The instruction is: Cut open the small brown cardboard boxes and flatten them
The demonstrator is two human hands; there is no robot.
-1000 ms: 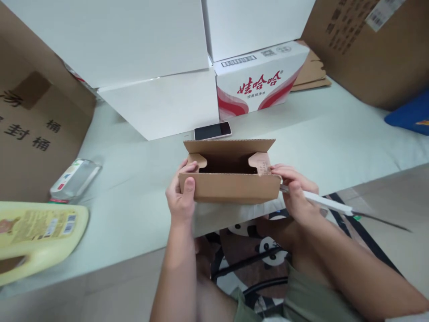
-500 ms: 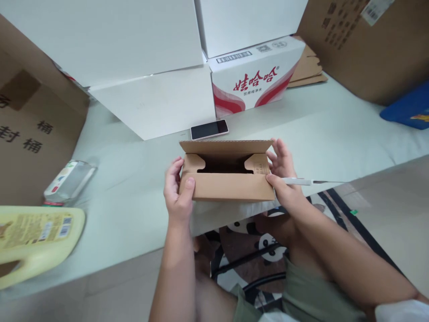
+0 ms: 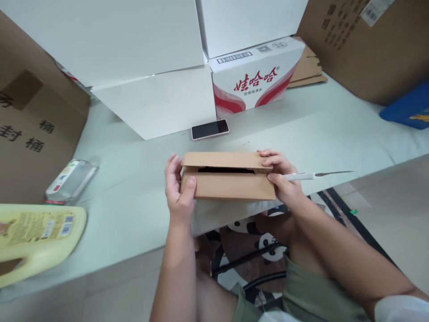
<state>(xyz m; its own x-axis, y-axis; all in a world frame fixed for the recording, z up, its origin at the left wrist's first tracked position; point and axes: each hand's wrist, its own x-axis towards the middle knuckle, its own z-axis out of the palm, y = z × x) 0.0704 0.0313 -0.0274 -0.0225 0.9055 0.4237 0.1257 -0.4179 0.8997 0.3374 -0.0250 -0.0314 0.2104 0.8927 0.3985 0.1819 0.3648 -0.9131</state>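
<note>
A small brown cardboard box (image 3: pixel 233 187) is held between my two hands at the table's front edge. Its top flap leans partly over the opening, leaving a dark slit. My left hand (image 3: pixel 179 188) grips the left end, thumb on the front face. At the right end, my right hand (image 3: pixel 284 179) has its fingers on the flap and its thumb on the front corner. Out of that same hand, pointing right, sticks a white-handled tool with a thin, narrow tip (image 3: pixel 310 176); it looks like a slim knife.
A phone (image 3: pixel 210 129) lies behind the box, before white cartons (image 3: pixel 157 103) and a red-and-white water carton (image 3: pixel 254 82). To the left are a clear-and-white package (image 3: pixel 72 181) and a yellow jug (image 3: pixel 43 232). A blue container (image 3: pixel 407 107) stands at right.
The box's top flap has swung from upright down toward the front, narrowing the opening. My right fingers have moved onto the flap. My left hand keeps its hold.
</note>
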